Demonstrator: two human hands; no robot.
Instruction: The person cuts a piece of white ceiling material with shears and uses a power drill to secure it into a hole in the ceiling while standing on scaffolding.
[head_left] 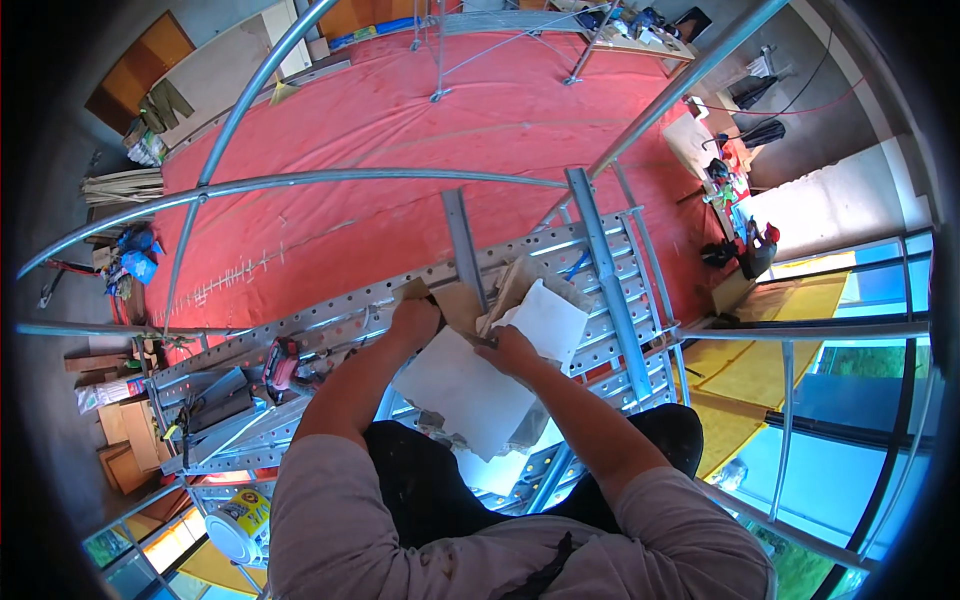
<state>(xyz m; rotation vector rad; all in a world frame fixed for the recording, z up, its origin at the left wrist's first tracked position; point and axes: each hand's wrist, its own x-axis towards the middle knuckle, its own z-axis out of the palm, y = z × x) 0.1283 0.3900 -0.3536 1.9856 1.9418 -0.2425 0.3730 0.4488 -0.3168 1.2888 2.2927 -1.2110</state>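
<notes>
A broken piece of plasterboard (pixel 470 390), pale grey with ragged edges, lies across my lap above the scaffold deck. My left hand (pixel 415 322) is closed at its far left edge, on a brown paper-faced strip of board (pixel 459 306). My right hand (pixel 512 352) is closed near the far right edge of the grey sheet; a small dark thing shows at its fingertips, too small to name. Beyond it, another white board piece (pixel 552 320) with torn edges lies on the deck, next to a crumbly brown offcut (pixel 512 285).
I sit on a perforated metal scaffold deck (pixel 400 282) ringed by tube rails (pixel 380 175). Metal channels (pixel 605 270) lie across it. A red cordless tool (pixel 282 365) rests at left, a white bucket (pixel 238 528) stands lower left. Red sheeting covers the floor below; a person (pixel 760 250) is at far right.
</notes>
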